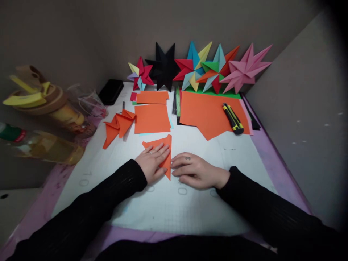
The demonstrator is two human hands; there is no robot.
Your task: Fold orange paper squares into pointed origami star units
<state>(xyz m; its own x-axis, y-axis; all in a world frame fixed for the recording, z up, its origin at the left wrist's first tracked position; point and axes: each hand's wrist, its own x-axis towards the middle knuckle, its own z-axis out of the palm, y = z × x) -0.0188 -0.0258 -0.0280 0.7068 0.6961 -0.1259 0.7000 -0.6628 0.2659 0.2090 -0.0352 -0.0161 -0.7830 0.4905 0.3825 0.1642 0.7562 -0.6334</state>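
My left hand [154, 162] lies flat with fingers stretched over a folded piece of orange paper [168, 148], pressing it to the white mat [174, 214]. The folded paper has a straight right edge and a point toward me; part of it is hidden under the hand. Close to that right edge rests my right hand [194, 170], its fingers loosely curved and slightly apart, with nothing seen in them. Beyond the left hand are flat orange paper pieces [150, 119] and, to their left, folded orange paper units [119, 125].
A yellow-and-black utility knife [233, 119] lies on large orange sheets [201, 108]. Folded paper stars [163, 67] lean against the wall. A tumbler [54, 105], a bottle [46, 145], a clear plastic cup [88, 101] and a black phone-like object [111, 91] stand or lie left.
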